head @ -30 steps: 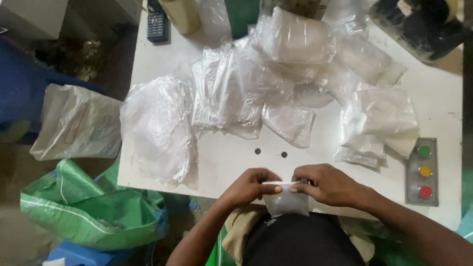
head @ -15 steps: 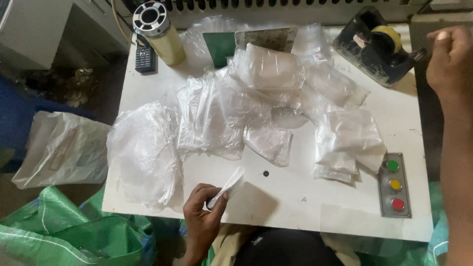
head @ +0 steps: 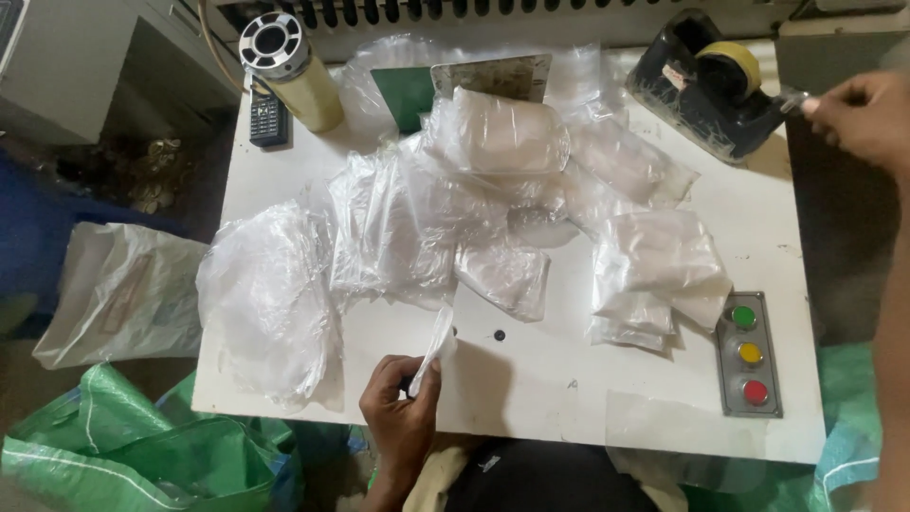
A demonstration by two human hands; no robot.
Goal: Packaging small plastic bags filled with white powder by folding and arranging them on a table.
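- Left hand (head: 403, 410) grips 1 small rolled clear plastic bag (head: 437, 343) at the near edge of the white table (head: 531, 398).
- Right hand (head: 863, 118) at the tape dispenser (head: 711, 81), fingers pinched at its front end; whether they grip tape I can't tell.
- 3 round buttons (head: 749, 355): green, yellow, red.
- Loose bag piles (head: 455, 218) crowd the table's middle between both hands.
- 1 green sack (head: 142, 455) on the floor, lower left.

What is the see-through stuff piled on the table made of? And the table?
The piled bags look like thin clear plastic film: shiny, crinkled, see-through. The left hand holds a folded strip of what looks like the same film. The table looks like white-painted metal, smooth and scuffed, though the coating hides it.
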